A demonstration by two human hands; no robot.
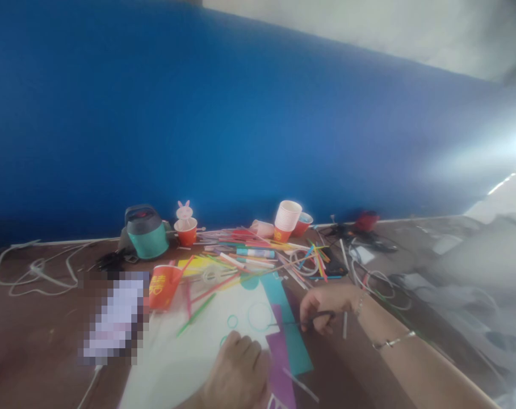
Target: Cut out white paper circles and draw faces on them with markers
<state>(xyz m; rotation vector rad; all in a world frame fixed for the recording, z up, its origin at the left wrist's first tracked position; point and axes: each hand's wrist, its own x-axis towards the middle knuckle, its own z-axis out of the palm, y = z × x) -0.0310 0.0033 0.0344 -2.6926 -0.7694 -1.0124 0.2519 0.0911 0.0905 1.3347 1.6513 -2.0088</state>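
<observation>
My right hand [321, 309] is closed around dark-handled scissors [328, 316]. Their thin blades point left to the right edge of a white sheet of paper [176, 355]. Beside the blade tips, a large teal circle outline [260, 316] is drawn on the sheet, with a smaller circle [232, 321] to its left. My left hand [239, 368] is curled over the lower right part of the sheet and grips it; its fingertips are hidden. Teal paper [300, 355] and purple paper [279, 352] lie partly under the sheet, between both hands.
A tilted red paper cup [164, 288] stands by a phone-like blurred patch [115, 318]. Behind are a teal jug [147, 236], a cup with a rabbit figure [185, 227], stacked cups [287, 221], scattered straws and sticks [240, 258], and a glue stick [255, 253]. Cables [36, 270] lie left.
</observation>
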